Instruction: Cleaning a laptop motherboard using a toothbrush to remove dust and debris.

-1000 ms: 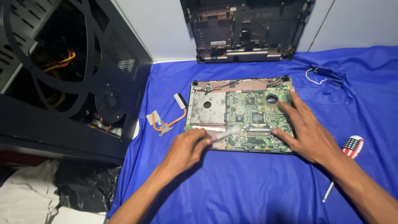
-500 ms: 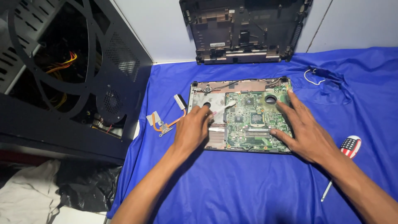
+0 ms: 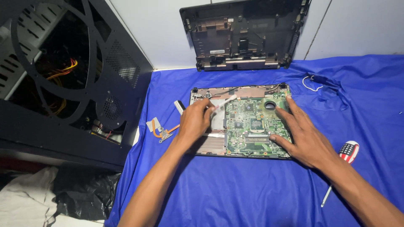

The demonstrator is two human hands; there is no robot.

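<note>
A laptop base with its green motherboard (image 3: 252, 124) exposed is laid flat on the blue cloth (image 3: 252, 189) that covers the table, near the table's far edge and roughly midway between its left and right edges. The right hand (image 3: 305, 134) is spread open and pressed flat on the board's right side, fingers splayed toward the round fan opening, apparently so that the base is kept from sliding on the cloth. The left hand (image 3: 195, 122) is closed around a slim white tool (image 3: 223, 103), perhaps a brush or plastic pry stick; its tip is held at a slant over the metal plate at the board's left part, close to the far left corner of the base. What exactly the tip touches cannot be told.

Just beside the base on its left, a copper heat pipe with its bracket (image 3: 162, 128) is set aside on the cloth. A screwdriver (image 3: 341, 164) with a red, white and blue handle is laid near the right wrist, within easy reach. A loose cable (image 3: 317, 80) is left toward the far right corner. A dark laptop shell (image 3: 244, 33) is propped upright against the wall at the far edge. An open black computer case (image 3: 67, 75) is seen past the left edge.
</note>
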